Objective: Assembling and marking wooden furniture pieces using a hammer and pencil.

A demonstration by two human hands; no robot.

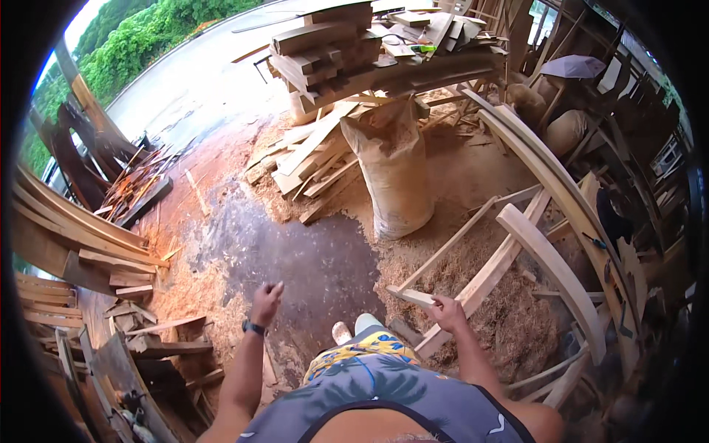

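Note:
My right hand [448, 314] is closed on the near end of a short pale wooden strip [413, 297], right of my body. At its far end that strip meets, or overlaps, a longer thin wooden slat [447, 244] slanting up to the right; whether they are joined I cannot tell. Just beyond the hand, a thick wooden beam [487, 273] runs diagonally, and a curved plank [554, 273] stands to its right. My left hand [267, 304], with a dark watch [253, 326] on the wrist, hangs over the floor, fingers curled in and nothing visible in them.
A tall sack of shavings [391, 173] stands ahead, beside a heap of offcuts [310, 159]. Stacked boards [325, 44] rise behind. Curved timbers [74, 229] line the left side; long bent planks [546, 162] arch on the right. Sawdust [509, 317] covers much of the dark floor [295, 251].

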